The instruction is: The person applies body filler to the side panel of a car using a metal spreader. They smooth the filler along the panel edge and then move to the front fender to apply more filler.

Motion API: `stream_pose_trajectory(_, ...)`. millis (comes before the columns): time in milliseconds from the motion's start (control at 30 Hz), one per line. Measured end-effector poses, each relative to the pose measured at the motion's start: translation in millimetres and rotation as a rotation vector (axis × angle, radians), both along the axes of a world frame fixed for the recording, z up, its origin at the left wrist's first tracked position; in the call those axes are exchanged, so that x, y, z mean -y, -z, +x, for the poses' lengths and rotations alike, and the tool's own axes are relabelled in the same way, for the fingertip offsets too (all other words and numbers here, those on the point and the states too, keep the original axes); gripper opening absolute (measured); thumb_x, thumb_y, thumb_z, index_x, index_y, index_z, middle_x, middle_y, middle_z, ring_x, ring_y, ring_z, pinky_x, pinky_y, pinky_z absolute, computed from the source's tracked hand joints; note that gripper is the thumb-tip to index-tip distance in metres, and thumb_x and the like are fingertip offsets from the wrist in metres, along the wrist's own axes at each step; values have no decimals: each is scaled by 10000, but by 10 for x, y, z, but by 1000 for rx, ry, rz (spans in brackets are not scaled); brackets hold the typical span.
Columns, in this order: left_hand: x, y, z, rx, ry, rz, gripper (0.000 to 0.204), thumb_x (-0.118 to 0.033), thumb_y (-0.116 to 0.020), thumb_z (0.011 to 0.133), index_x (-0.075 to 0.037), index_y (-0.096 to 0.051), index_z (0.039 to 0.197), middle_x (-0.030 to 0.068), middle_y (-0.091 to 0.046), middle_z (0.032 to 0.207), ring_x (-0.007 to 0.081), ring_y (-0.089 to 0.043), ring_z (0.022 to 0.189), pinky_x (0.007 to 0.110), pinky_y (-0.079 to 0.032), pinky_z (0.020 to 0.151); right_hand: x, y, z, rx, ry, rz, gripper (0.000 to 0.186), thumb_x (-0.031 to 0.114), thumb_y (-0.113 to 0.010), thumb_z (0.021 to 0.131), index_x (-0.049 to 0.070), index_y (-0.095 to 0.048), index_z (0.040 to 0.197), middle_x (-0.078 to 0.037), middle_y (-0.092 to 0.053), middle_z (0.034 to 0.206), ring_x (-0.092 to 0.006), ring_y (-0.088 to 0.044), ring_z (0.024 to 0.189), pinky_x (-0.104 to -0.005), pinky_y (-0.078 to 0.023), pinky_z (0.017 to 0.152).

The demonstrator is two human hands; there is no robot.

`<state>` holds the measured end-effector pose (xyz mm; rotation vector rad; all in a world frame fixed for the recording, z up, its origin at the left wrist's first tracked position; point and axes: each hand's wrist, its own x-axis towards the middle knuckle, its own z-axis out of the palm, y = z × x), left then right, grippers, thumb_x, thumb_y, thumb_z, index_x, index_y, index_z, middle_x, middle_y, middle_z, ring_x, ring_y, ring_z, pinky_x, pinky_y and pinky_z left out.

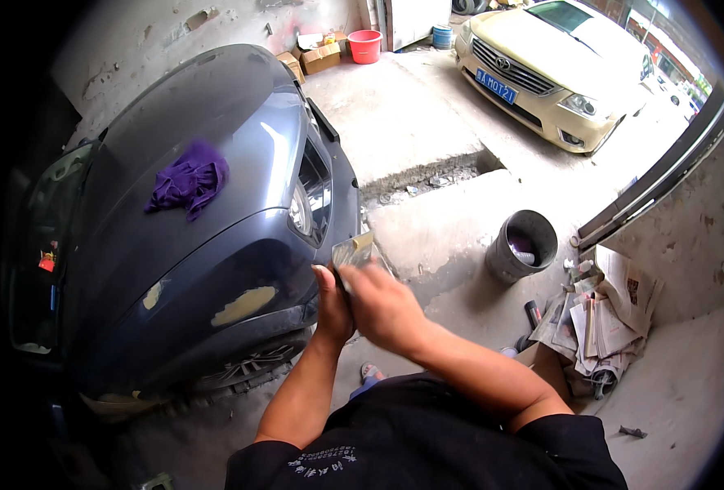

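In front of my chest, beside the dark car's front corner, my two hands are close together. My left hand point(335, 309) has its thumb up and its fingers wrapped round a flat, greyish plate point(346, 250) with a tan strip or smear along its top. Over that plate bends my right hand point(385, 305), its fingers closed and slightly blurred; what they grip is hidden. On the dark blue-grey car point(207, 253), a larger beige filler patch point(244, 305) lies above the wheel arch. A smaller pale patch point(152, 296) sits farther left.
A crumpled purple cloth point(189, 180) lies on the hood. To my right stand a dark bucket point(522, 247) and a heap of newspapers point(611, 314) by the wall. A trench point(431, 178) cuts the floor ahead. Farther off are a red tub point(365, 47) and a cream car point(542, 65).
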<state>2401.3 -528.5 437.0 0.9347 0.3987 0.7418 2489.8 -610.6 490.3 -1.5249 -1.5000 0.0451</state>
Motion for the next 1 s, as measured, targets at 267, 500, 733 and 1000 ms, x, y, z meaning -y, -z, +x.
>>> stream_pose_trajectory(267, 84, -138, 23, -27, -76, 17, 829, -711, -183, 911, -30, -440, 1308, 113, -578, 1185, 210, -565, 1069, 357, -437, 941, -56, -2, 68, 13, 9, -49, 350, 75, -558, 802, 6, -534, 1143, -141, -537, 841, -336, -598, 786, -407, -506, 654)
stream_pose_trajectory(500, 47, -176, 15, -7, -49, 75, 801, -682, -186, 929, -27, -440, 1313, 92, -553, 1237, 200, -549, 1102, 345, -423, 967, -10, 89, -20, -9, 30, -3, 331, 28, -532, 804, 7, -554, 1134, -160, -560, 821, -351, -594, 738, -413, -500, 636)
stream_pose_trajectory(733, -13, -166, -90, -12, -35, 29, 776, -643, -256, 942, 9, -441, 1320, 119, -578, 1222, 203, -537, 1135, 339, -394, 1005, 22, 87, -137, -32, -38, 69, 344, -7, -505, 793, -10, -538, 1135, -153, -548, 826, -352, -591, 740, -398, -498, 721)
stream_pose_trajectory(1000, -66, -78, -60, -43, -7, 121, 816, -669, -226, 930, 9, -421, 1341, 150, -529, 1304, 246, -531, 1165, 369, -413, 999, -18, 78, -100, -84, 23, -12, 326, 24, -514, 803, -12, -535, 1127, -176, -550, 847, -370, -590, 769, -421, -498, 679)
